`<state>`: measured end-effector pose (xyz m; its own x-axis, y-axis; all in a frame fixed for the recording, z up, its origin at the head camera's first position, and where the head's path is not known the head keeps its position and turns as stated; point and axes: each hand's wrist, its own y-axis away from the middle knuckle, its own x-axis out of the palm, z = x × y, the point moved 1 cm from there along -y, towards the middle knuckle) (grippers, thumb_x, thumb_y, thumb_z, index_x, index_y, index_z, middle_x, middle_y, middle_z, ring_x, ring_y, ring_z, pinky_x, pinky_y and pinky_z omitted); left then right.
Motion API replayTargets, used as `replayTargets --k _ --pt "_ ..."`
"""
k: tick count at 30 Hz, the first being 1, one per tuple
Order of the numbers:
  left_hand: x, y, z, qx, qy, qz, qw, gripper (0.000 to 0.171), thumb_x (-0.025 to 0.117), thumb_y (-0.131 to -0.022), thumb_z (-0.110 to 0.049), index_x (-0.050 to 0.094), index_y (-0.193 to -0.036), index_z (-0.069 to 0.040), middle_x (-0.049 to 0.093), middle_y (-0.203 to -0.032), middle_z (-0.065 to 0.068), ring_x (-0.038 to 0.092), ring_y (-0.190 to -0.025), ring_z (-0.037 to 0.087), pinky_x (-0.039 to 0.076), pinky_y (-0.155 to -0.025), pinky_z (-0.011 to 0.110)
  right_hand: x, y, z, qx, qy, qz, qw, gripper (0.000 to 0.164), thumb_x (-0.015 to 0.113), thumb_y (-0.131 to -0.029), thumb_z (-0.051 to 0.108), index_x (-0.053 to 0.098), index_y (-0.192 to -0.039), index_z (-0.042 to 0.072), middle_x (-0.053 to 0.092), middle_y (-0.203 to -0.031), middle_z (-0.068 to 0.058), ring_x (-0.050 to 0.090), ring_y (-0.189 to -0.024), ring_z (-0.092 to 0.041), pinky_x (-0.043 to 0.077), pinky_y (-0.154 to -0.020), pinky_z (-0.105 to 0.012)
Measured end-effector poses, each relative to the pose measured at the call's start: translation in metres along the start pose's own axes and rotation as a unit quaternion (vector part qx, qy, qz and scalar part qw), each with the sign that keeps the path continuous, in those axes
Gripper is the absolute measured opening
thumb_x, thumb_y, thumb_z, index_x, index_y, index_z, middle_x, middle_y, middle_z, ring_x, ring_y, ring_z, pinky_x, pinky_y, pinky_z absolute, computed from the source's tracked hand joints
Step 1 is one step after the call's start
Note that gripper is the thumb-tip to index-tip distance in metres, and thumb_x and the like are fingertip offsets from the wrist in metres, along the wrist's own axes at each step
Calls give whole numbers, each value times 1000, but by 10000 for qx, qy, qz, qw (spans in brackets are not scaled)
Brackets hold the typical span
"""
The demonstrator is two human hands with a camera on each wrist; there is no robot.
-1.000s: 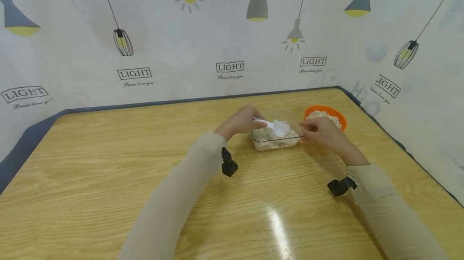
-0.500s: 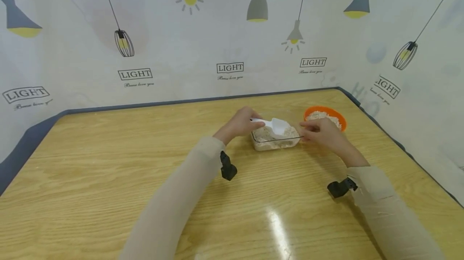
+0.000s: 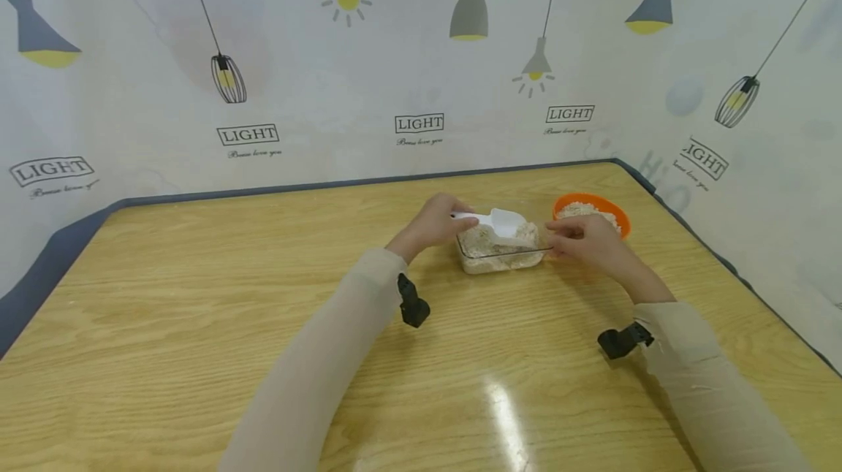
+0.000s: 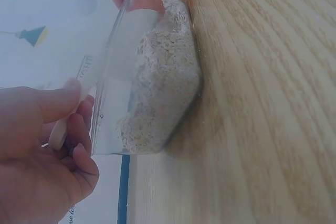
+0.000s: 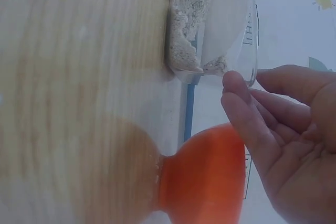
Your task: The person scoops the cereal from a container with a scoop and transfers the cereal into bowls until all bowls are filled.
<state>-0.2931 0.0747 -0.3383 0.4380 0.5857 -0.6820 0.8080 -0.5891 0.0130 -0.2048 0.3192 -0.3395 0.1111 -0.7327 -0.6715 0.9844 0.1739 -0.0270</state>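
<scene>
My left hand grips the handle of a white plastic scoop, thumb on top and fingers curled beneath. The scoop's head is inside the upper part of a clear rectangular glass container. Pale flaky meal, like oats, lies in the container, heaped unevenly and higher toward the right end in the head view. At that right end, my right hand pinches the container's rim between thumb and fingers, as the right wrist view shows. In the left wrist view the glass wall stands between the camera and the meal.
An orange bowl of similar pale flakes stands just right of the container, partly behind my right hand. The wooden table reaches back to a wall covering printed with lamps.
The scoop has risen slightly and moved back within the container, and more meal shows heaped beside it. My right hand keeps its hold on the rim.
</scene>
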Motion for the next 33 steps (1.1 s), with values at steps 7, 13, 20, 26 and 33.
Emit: replayTargets --k 7,13,20,26,33 --pt "-5 -1 3 96 167 -150 9997 33 56 -93 -21 60 -119 0 58 -121 13 52 -112 24 43 -92 34 -10 2 1 -40 181 -216 9996 39 58 -91 15 53 -122 -10 61 -101 -22 62 -84 -23 53 -69 -32" --pt "-9 -2 7 22 258 -238 9994 32 57 -93 -22 61 -118 -3 60 -118 11 54 -109 22 43 -91 34 -20 5 2 -70 536 -453 9975 39 59 -91 20 57 -119 -6 63 -102 -21 59 -93 -30 49 -69 -21" --pt "-15 0 2 -24 507 -259 9984 33 56 -93 -23 61 -119 -3 60 -118 11 54 -108 22 43 -91 35 -35 9 -4 130 800 -516 9954 42 55 -93 25 55 -123 -4 63 -102 -19 57 -91 -28 45 -67 -27" --pt "-16 -3 -6 49 505 -260 9984 36 56 -93 -27 59 -121 -5 60 -118 10 58 -94 18 46 -84 33 -50 13 -13 162 714 -604 9955 44 54 -94 25 54 -122 -8 64 -100 -21 62 -81 -13 49 -66 -25" --pt "-14 -10 -17 99 517 -247 9983 37 55 -93 -27 58 -123 -5 57 -123 10 54 -106 17 43 -90 32 -65 15 -23 356 398 -563 9970 45 53 -94 22 49 -125 -11 63 -101 -26 64 -76 -10 50 -65 -20"
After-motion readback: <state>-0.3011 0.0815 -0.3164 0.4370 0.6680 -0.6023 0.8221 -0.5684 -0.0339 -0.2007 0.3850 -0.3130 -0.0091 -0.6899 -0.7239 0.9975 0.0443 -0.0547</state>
